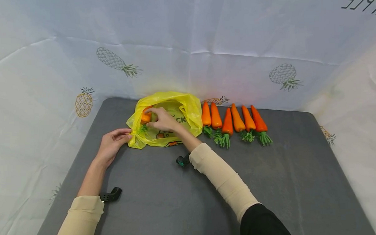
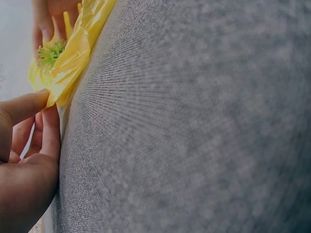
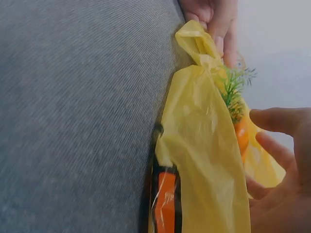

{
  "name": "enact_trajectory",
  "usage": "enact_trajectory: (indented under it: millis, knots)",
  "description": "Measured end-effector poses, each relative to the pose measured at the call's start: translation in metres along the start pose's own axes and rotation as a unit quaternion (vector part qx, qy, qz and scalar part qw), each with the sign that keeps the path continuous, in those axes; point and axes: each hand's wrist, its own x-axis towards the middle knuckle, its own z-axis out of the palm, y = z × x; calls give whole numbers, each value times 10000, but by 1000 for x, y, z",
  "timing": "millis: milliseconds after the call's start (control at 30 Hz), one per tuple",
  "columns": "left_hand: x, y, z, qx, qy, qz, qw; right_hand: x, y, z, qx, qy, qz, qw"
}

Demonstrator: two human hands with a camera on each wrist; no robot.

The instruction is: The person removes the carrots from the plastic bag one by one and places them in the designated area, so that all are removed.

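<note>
A yellow plastic bag (image 1: 192,107) lies at the back left of the table, its mouth spread wide. With thumb and fingers, my left hand (image 1: 111,148) pinches the bag's left front edge, which the left wrist view also shows. An orange carrot (image 1: 146,117) with feathery green leaves (image 3: 233,92) lies inside the bag at its left side. My right hand (image 1: 165,121) reaches into the mouth, fingertips right at the carrot. In the right wrist view its thumb and fingers stand apart beside the carrot, and part of the carrot is hidden by the bag.
Several orange carrots (image 1: 228,123) with green tops lie in a row right of the bag, leaves toward me. The grey table (image 1: 153,201) meets a white curtain (image 1: 185,38) printed with pineapples at the back and sides.
</note>
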Motion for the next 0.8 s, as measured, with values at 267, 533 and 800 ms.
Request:
enact_trajectory:
  millis: [267, 533, 800]
  knots:
    - [-1, 1, 0, -84, -9, -65, 9999, 3, -6, 3, -277, -224, 346, 9988]
    - [-1, 1, 0, -60, 8, 17, 10000, 2, -8, 4, -392, -237, 453, 9979]
    - [-1, 1, -1, -116, 13, -7, 9999, -5, 0, -1, -121, -290, 299, 9991]
